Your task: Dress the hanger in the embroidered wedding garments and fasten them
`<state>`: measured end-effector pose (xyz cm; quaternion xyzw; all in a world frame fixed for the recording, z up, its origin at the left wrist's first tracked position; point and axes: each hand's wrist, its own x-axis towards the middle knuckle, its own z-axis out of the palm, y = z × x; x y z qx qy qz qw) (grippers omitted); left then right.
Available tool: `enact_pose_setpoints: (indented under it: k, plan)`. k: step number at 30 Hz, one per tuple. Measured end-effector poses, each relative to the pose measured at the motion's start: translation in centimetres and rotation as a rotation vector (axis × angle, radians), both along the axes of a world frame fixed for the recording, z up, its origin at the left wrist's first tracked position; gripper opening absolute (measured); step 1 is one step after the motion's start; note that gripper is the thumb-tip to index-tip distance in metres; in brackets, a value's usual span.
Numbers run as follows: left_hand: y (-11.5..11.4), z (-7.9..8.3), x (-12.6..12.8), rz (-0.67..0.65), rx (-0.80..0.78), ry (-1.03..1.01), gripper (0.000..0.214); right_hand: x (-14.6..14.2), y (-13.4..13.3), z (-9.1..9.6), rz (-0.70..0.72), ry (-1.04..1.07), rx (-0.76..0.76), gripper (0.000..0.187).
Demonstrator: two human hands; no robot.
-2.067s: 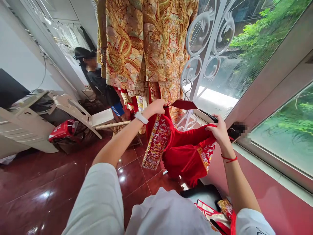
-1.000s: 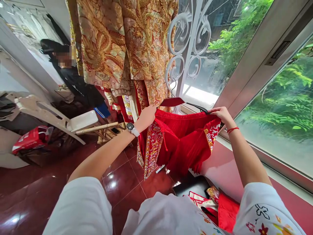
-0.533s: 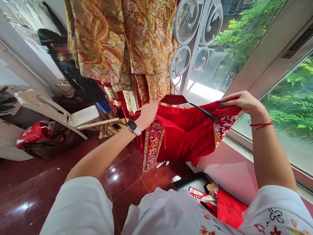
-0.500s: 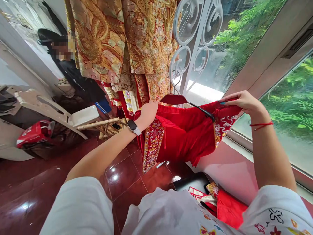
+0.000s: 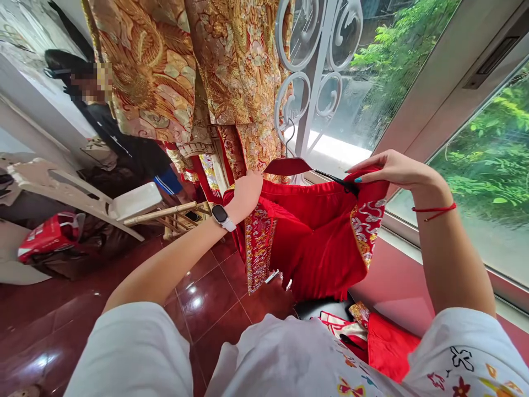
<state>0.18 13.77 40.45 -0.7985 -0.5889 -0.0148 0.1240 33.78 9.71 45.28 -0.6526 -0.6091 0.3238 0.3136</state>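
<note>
A red garment (image 5: 314, 231) with embroidered front panels hangs spread open between my two hands. Its near-left edge is gripped by my left hand (image 5: 247, 194), fingers closed over the cloth by the collar. My right hand (image 5: 378, 170) pinches the garment's right shoulder, where the arm tip of a hanger shows. The dark red hanger (image 5: 289, 166) runs inside the garment, its metal hook free above. Gold and silver embroidery (image 5: 260, 248) covers the left panel; the lower hem is partly out of sight below.
Gold embroidered garments (image 5: 152, 71) hang ahead. A white scrolled metal frame (image 5: 309, 82) stands by the window (image 5: 392, 82). A bamboo rack (image 5: 185, 215), a white chair (image 5: 136, 201) and a person (image 5: 119, 132) are at the left. Red cloth (image 5: 390, 342) lies on a black seat below.
My right hand has moved left and gathered in the garment's right shoulder over the hanger tip. The right panel has swung inward and hangs lower. The view has turned slightly right.
</note>
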Motion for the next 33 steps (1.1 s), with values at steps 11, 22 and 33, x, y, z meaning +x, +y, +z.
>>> enact_pose_setpoints:
  k: [11, 22, 33]
  plan:
    - [0.1, -0.3, -0.2, -0.047, 0.02, 0.065, 0.039, -1.7, 1.9, 1.3, -0.3, 0.143, 0.398, 0.032]
    - [0.6, -0.2, -0.3, 0.012, 0.035, 0.026, 0.041, -7.3, 2.7, -7.9, 0.291, -0.218, 0.378, 0.045]
    - [1.0, -1.4, -1.2, -0.037, 0.073, -0.028, 0.039, -7.1, 2.3, -15.5, -0.578, -0.142, 0.701, 0.033]
